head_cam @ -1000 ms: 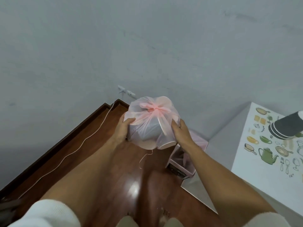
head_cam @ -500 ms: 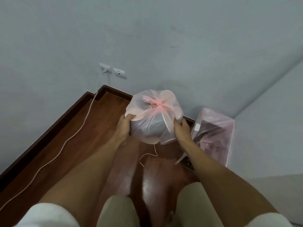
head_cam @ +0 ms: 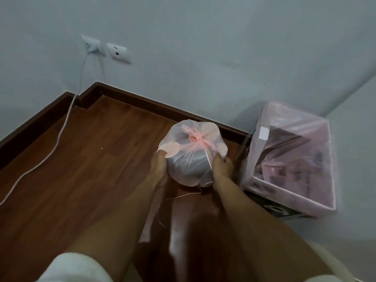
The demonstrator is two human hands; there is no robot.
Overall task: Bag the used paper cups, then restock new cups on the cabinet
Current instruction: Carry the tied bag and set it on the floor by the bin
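Observation:
A tied pink translucent bag (head_cam: 192,151), knotted on top with dark cup shapes showing through, is low over the wooden floor (head_cam: 81,169) near the baseboard. My left hand (head_cam: 159,165) grips its left side and my right hand (head_cam: 221,166) grips its right side. Whether the bag touches the floor is unclear. The cabinet and the new cups are out of view.
A square bin lined with a pink bag (head_cam: 289,159) stands right beside the bag, against a white cabinet side (head_cam: 356,159). A white cable (head_cam: 61,135) runs from wall sockets (head_cam: 105,49) across the floor at left. The baseboard runs behind.
Both hands have lowered the tied bag from chest height toward the floor. The view has tilted down and left, so the cabinet top and dark cup stack left the frame.

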